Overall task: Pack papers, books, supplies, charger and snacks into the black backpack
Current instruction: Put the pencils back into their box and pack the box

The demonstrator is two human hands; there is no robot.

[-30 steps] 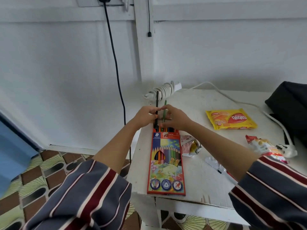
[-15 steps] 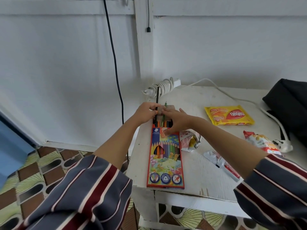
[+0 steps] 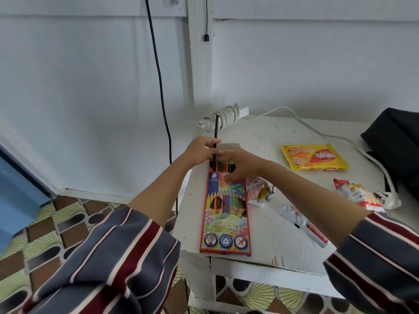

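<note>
A coloured pencil box (image 3: 225, 214) lies at the white table's left front, its top flap open and pencil ends showing. My left hand (image 3: 199, 151) pinches a black pencil (image 3: 215, 130) that stands out of the box's left end. My right hand (image 3: 240, 163) rests on the box's open end, thumb pressing the box front and fingers spread over the pencils. The black backpack (image 3: 395, 141) sits at the table's right edge, partly out of frame. A yellow wafer pack (image 3: 314, 157) lies behind my right arm.
A coiled white charger cable (image 3: 224, 116) sits at the table's back left corner, its cord running right to a plug (image 3: 388, 198). Snack packets (image 3: 353, 193), a crumpled wrapper (image 3: 260, 192) and a small sachet (image 3: 303, 225) lie on the table (image 3: 278, 241). A black cord (image 3: 158, 75) hangs down the wall.
The green pencil that stood beside the black one has gone down into the box. My right hand has dropped from the pencils onto the box's open end. The black pencil still sticks up.
</note>
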